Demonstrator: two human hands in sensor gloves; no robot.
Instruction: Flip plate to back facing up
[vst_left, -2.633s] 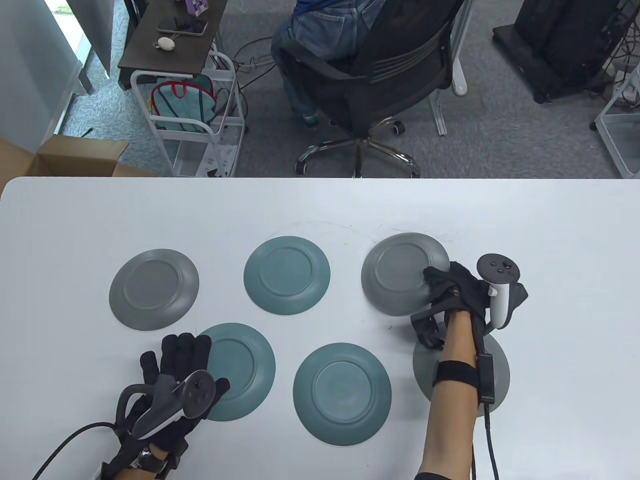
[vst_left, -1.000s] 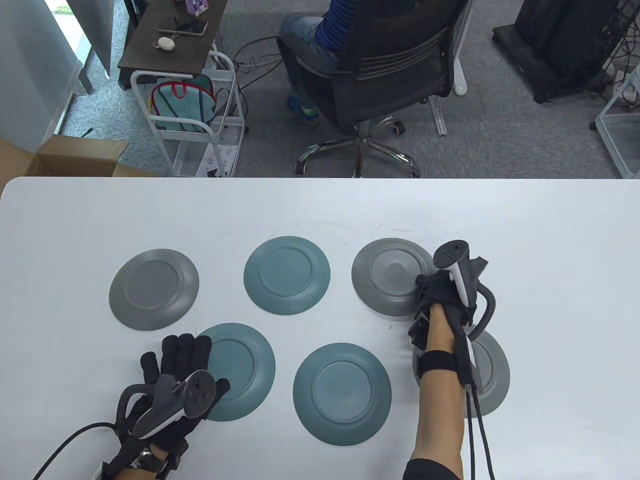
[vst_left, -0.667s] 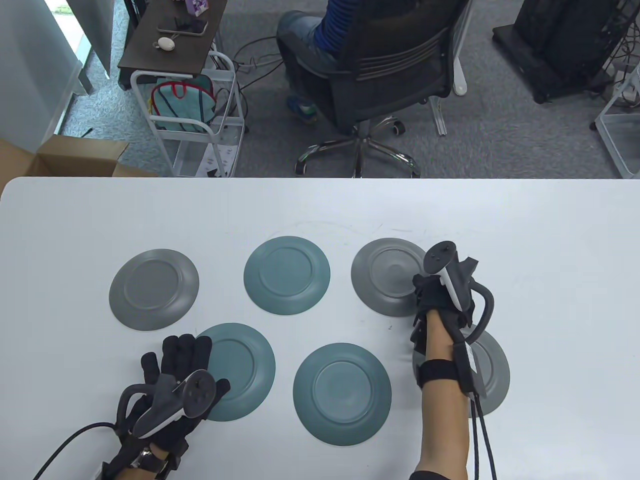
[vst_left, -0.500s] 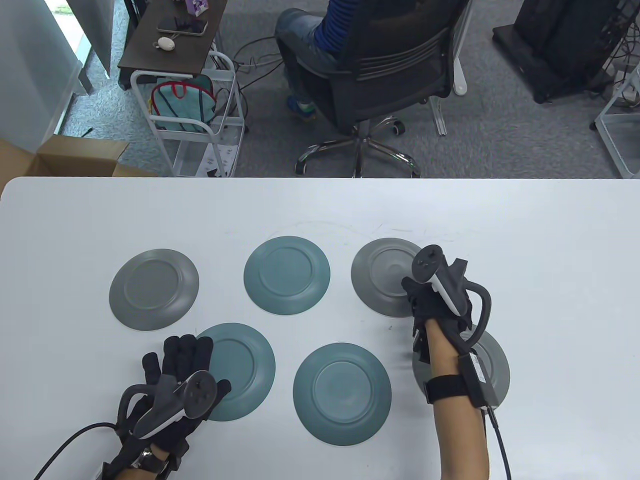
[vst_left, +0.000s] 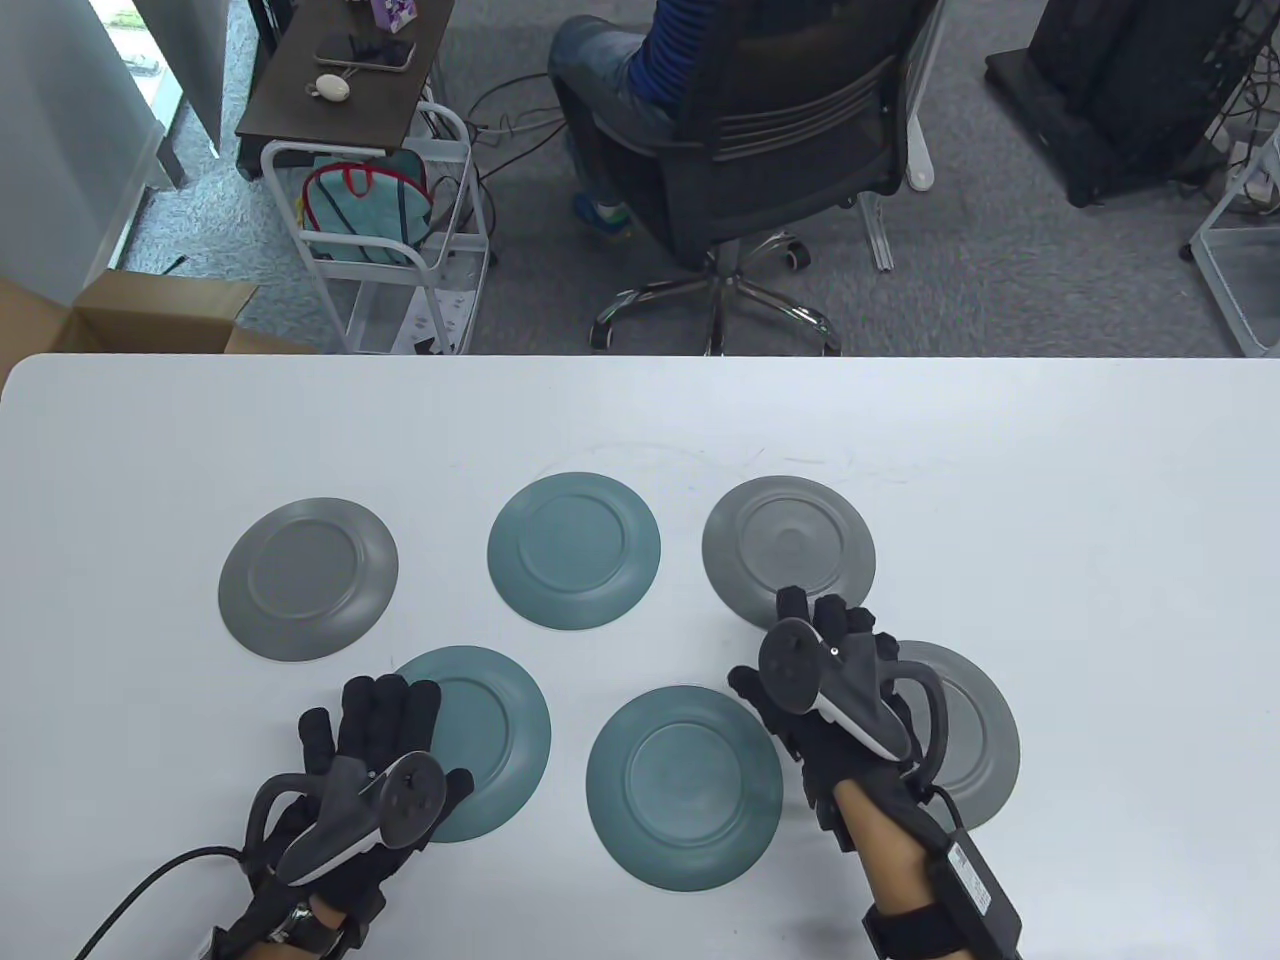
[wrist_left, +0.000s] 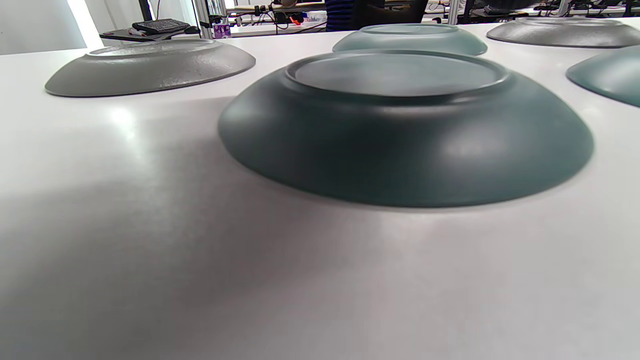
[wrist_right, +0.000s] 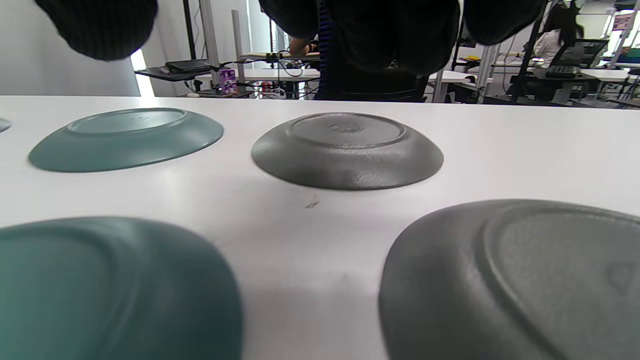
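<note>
Several plates lie back up on the white table (vst_left: 1100, 480). The grey plate (vst_left: 788, 553) at the back right lies flat with its foot ring up; it also shows in the right wrist view (wrist_right: 347, 150). My right hand (vst_left: 815, 625) is open and empty, fingers spread, just in front of that plate and apart from it. It hovers between the front teal plate (vst_left: 684, 787) and the front grey plate (vst_left: 965, 730). My left hand (vst_left: 385, 705) is open, its fingers over the left rim of the front-left teal plate (vst_left: 490, 735).
A grey plate (vst_left: 308, 578) lies at the back left and a teal plate (vst_left: 573, 550) at the back middle. A person sits in an office chair (vst_left: 780, 130) beyond the table's far edge. A cart (vst_left: 380, 230) stands at the far left.
My right hand turned the back-right grey plate over, let go of it, and drew back toward the front edge. My left hand shifted slightly to the right.
</note>
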